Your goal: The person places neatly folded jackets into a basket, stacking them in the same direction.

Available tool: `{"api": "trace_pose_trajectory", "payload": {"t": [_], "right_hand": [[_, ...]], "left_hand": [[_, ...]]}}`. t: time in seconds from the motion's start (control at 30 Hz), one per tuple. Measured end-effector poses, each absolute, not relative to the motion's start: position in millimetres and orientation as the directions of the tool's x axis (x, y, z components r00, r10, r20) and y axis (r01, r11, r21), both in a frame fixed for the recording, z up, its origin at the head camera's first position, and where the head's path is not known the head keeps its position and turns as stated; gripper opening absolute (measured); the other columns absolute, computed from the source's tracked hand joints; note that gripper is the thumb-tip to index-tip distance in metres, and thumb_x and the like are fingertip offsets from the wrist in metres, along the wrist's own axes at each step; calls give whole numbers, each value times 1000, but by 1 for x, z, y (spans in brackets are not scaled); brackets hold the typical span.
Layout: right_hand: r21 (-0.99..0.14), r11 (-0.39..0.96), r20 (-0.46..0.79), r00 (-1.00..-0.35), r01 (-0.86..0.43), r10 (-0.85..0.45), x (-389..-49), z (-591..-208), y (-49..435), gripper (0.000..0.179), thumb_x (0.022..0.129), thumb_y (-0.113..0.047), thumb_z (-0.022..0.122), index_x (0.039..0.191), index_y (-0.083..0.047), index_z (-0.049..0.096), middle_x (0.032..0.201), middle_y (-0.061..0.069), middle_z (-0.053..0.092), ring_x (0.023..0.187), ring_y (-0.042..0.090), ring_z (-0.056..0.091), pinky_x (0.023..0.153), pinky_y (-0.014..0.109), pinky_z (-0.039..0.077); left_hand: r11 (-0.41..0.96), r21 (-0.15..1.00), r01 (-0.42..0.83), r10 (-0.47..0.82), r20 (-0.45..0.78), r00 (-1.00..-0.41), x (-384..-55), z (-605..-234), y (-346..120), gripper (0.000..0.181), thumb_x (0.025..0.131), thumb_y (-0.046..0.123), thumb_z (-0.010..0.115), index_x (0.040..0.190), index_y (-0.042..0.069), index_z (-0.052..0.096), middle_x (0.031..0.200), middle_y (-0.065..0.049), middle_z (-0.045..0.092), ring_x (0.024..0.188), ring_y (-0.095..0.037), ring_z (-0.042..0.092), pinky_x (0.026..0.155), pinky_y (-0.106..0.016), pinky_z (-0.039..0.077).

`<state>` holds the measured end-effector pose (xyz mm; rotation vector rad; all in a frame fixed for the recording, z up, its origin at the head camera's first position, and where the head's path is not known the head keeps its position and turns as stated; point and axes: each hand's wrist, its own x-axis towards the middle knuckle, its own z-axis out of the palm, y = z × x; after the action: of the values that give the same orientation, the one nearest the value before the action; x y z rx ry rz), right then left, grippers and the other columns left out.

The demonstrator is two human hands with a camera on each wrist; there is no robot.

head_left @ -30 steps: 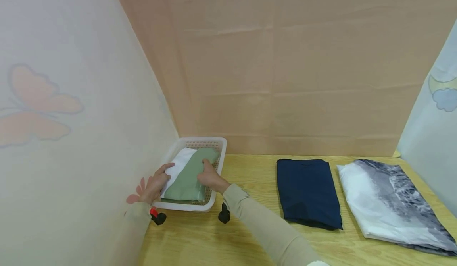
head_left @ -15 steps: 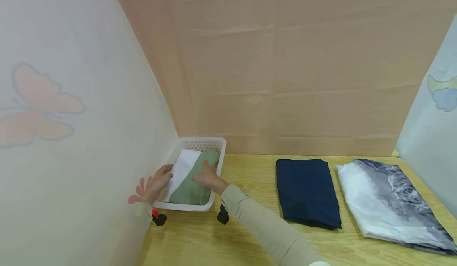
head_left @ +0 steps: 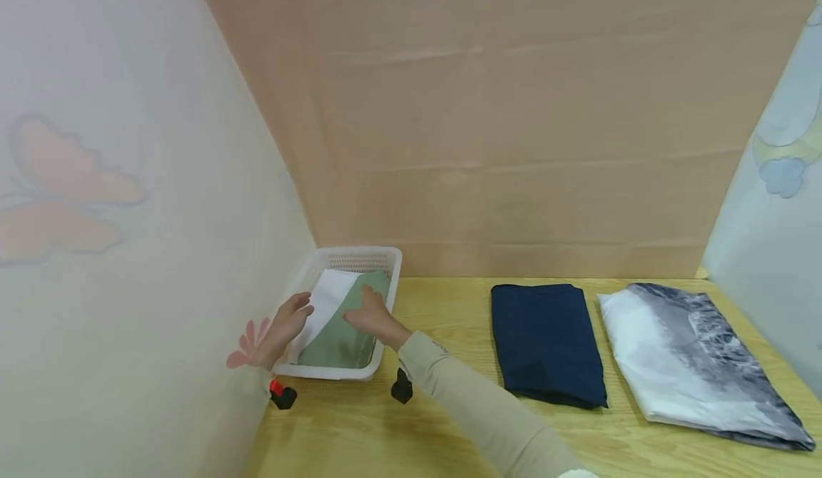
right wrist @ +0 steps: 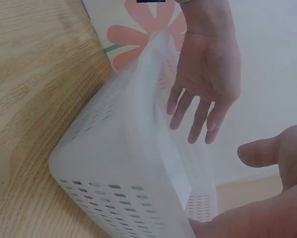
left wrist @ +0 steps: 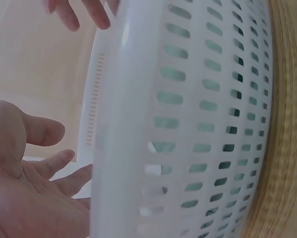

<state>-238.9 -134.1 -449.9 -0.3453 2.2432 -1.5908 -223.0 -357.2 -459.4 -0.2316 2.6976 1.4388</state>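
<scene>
A folded green-and-white garment (head_left: 343,339) lies in a white perforated plastic basket (head_left: 324,373) in the left corner of the table. My left hand (head_left: 287,327) hovers over the basket's left side with its fingers spread and loosely bent. Over the green part is my right hand (head_left: 374,317), thumb and fingers apart. The right wrist view shows the left hand (right wrist: 207,74) above the rim, fingers extended and nothing between them. In the left wrist view the left palm (left wrist: 34,198) is beside the basket wall (left wrist: 188,114), and green cloth shows through its holes.
A folded navy garment (head_left: 546,342) lies on the wooden table (head_left: 443,307) right of the basket. Further right is a folded white-and-grey printed garment (head_left: 693,364). A pale wall (head_left: 193,214) rises close on the left, and a brown paper-like panel (head_left: 514,143) stands behind.
The green-and-white garment has settled lower and flatter in the basket. Both hands have let go of it, fingers opening, and stay over the basket.
</scene>
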Motion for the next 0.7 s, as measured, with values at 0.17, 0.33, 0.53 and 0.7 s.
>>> {"api": "trace_pose_trajectory", "payload": {"t": [0.17,0.33,0.53,0.7], "right_hand": [[-943,333,-130,-905,-14,-405,-239,-442,-127,85,99,-22,67,167,3,23,170,30,28,157,47,31,123,61,37],[-951,308,-118,-894,-23,-432,-237,-437,-119,74,103,-24,66,163,1,32,162,28,42,146,46,48,114,60,47],[-958,285,-102,-896,-28,-433,-233,-432,-110,70,103,-25,68,160,0,37,156,26,49,136,43,56,107,57,53],[-958,285,-95,-900,-34,-426,-232,-430,-101,67,103,-26,68,159,-1,40,151,24,52,133,42,58,105,56,54]], "left_hand": [[546,819,-176,-99,-146,-984,-220,-460,-358,56,113,18,43,163,-6,30,168,-33,30,157,-50,29,127,-64,28],[529,830,-180,-94,-153,-984,-219,-459,-353,58,113,19,44,164,-5,29,169,-31,31,157,-49,31,127,-63,29],[521,836,-172,-77,-155,-985,-220,-458,-346,58,113,20,45,164,-4,28,169,-30,30,157,-49,28,127,-64,27],[527,838,-145,-71,-127,-989,-219,-456,-338,58,113,20,47,163,-5,31,168,-30,33,157,-49,28,126,-64,29]]}}
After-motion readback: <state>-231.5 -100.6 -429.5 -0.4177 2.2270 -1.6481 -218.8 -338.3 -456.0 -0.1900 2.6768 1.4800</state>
